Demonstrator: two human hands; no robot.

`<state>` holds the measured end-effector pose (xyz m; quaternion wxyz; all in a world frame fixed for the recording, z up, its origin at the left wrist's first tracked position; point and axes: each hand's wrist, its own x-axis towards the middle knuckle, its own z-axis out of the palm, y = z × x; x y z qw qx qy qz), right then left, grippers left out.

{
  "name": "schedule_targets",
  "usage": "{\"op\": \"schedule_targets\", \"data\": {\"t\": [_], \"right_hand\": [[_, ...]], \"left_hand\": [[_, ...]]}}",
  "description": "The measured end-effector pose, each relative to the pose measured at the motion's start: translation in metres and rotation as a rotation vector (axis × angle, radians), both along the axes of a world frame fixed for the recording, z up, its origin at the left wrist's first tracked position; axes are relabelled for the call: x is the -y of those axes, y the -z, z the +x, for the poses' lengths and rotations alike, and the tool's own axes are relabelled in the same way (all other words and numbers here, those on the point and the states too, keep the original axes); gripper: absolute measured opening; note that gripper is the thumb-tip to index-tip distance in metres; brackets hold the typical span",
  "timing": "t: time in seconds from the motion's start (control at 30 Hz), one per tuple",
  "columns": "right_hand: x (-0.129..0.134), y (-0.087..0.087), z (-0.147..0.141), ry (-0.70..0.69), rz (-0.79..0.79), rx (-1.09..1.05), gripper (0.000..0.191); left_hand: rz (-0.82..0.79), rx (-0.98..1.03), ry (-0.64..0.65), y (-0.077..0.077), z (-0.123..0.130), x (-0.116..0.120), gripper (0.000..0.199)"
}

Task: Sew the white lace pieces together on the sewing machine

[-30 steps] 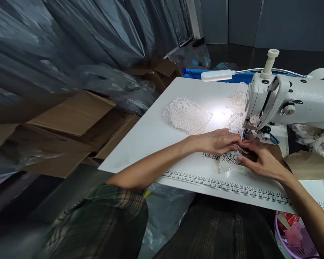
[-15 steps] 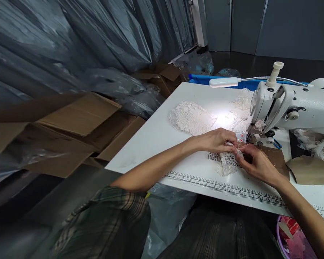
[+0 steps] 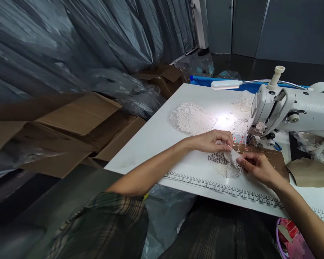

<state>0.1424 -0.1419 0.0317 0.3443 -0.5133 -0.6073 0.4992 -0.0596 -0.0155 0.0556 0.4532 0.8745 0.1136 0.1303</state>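
White openwork lace (image 3: 228,167) hangs between my two hands over the white table, in front of the sewing machine (image 3: 261,108). The fingers of my left hand (image 3: 217,141) pinch its upper left edge. On the right, my right hand (image 3: 255,164) grips the lace's edge between thumb and fingers, a short gap from my left hand. A larger piece of white lace (image 3: 190,117) lies flat behind my left hand. More lace (image 3: 243,104) rests beside the machine's head, near the bright lamp spot.
A printed ruler (image 3: 224,188) runs along the front edge of the table (image 3: 140,151). Brown card (image 3: 277,160) lies right of the needle. Open cardboard boxes (image 3: 81,111) stand at the left. A lamp (image 3: 226,84) reaches over the table. A purple bin (image 3: 279,241) sits below.
My hands have moved apart, with my right hand shifting slightly right and down. The lace edge is now stretched between them.
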Motion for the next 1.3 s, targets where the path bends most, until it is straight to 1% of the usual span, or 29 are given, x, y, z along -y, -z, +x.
{"op": "schedule_targets", "data": {"t": [0.07, 0.1, 0.13, 0.17, 0.2, 0.23, 0.27, 0.33, 0.37, 0.4, 0.43, 0.5, 0.57, 0.63, 0.67, 0.77, 0.8, 0.83, 0.9, 0.97, 1.0, 1.03, 1.1, 1.17, 1.23, 1.3], "right_hand": [[0.0, 0.002, 0.0, -0.022, -0.1, -0.103, 0.052], [-0.001, 0.003, -0.001, -0.019, -0.135, -0.134, 0.049], [-0.002, 0.003, -0.002, -0.002, -0.163, -0.147, 0.046], [-0.003, 0.003, -0.003, 0.029, -0.186, -0.132, 0.042], [-0.005, 0.002, -0.004, 0.074, -0.201, -0.073, 0.036], [-0.007, 0.002, -0.005, 0.131, -0.195, 0.036, 0.03], [-0.008, 0.001, -0.005, 0.191, -0.165, 0.189, 0.026], [-0.009, 0.001, -0.004, 0.284, -0.032, 0.551, 0.026], [-0.009, 0.002, -0.002, 0.299, 0.062, 0.702, 0.027], [-0.008, 0.005, 0.0, 0.287, 0.166, 0.807, 0.028], [-0.008, 0.008, 0.003, 0.249, 0.272, 0.861, 0.028], [-0.007, 0.015, 0.009, 0.142, 0.46, 0.862, 0.025], [-0.006, 0.021, 0.015, 0.072, 0.568, 0.8, 0.025], [-0.007, 0.024, 0.021, 0.059, 0.574, 0.713, 0.028], [-0.008, 0.024, 0.024, 0.056, 0.553, 0.657, 0.03], [-0.012, 0.019, 0.036, 0.053, 0.439, 0.487, 0.031], [-0.013, 0.018, 0.04, 0.075, 0.392, 0.46, 0.031], [-0.014, 0.017, 0.043, 0.117, 0.346, 0.459, 0.031], [-0.015, 0.019, 0.05, 0.223, 0.294, 0.508, 0.029], [-0.013, 0.023, 0.053, 0.275, 0.328, 0.556, 0.025], [-0.011, 0.024, 0.054, 0.259, 0.374, 0.562, 0.024], [-0.008, 0.025, 0.053, 0.215, 0.429, 0.557, 0.023], [-0.003, 0.025, 0.051, 0.089, 0.527, 0.551, 0.025], [0.0, 0.023, 0.048, -0.027, 0.591, 0.592, 0.029], [0.002, 0.022, 0.045, -0.09, 0.626, 0.665, 0.033], [0.002, 0.023, 0.044, -0.116, 0.637, 0.712, 0.036]], "left_hand": [[-0.07, -0.052, -0.001, -0.001, 0.001, -0.002, 0.029], [-0.06, -0.094, -0.017, -0.003, 0.004, -0.004, 0.03], [-0.011, -0.14, -0.041, -0.004, 0.009, -0.006, 0.03], [0.077, -0.191, -0.066, -0.005, 0.015, -0.009, 0.029], [0.193, -0.243, -0.089, -0.005, 0.022, -0.012, 0.027], [0.327, -0.297, -0.104, -0.004, 0.031, -0.015, 0.025], [0.466, -0.355, -0.116, -0.002, 0.04, -0.018, 0.023], [0.67, -0.428, -0.146, 0.005, 0.057, -0.024, 0.022], [0.736, -0.423, -0.157, 0.009, 0.064, -0.027, 0.02], [0.787, -0.405, -0.171, 0.013, 0.069, -0.029, 0.02], [0.828, -0.375, -0.188, 0.017, 0.072, -0.031, 0.022], [0.894, -0.293, -0.228, 0.022, 0.073, -0.033, 0.028], [0.946, -0.185, -0.27, 0.025, 0.066, -0.03, 0.024], [0.954, -0.04, -0.254, 0.028, 0.054, -0.022, 0.015], [0.935, 0.035, -0.212, 0.029, 0.047, -0.016, 0.015], [0.79, 0.194, 0.019, 0.035, 0.03, 0.002, 0.015], [0.76, 0.208, 0.059, 0.037, 0.026, 0.007, 0.015], [0.746, 0.207, 0.077, 0.04, 0.023, 0.011, 0.014], [0.754, 0.182, 0.046, 0.046, 0.022, 0.015, 0.012], [0.748, 0.166, -0.009, 0.051, 0.024, 0.016, 0.02], [0.729, 0.168, -0.034, 0.053, 0.025, 0.015, 0.023], [0.7, 0.179, -0.061, 0.054, 0.026, 0.015, 0.024], [0.63, 0.21, -0.119, 0.054, 0.027, 0.014, 0.024], [0.583, 0.225, -0.168, 0.053, 0.026, 0.014, 0.024], [0.574, 0.217, -0.159, 0.053, 0.025, 0.014, 0.023], [0.604, 0.192, -0.089, 0.054, 0.024, 0.014, 0.022]]}}
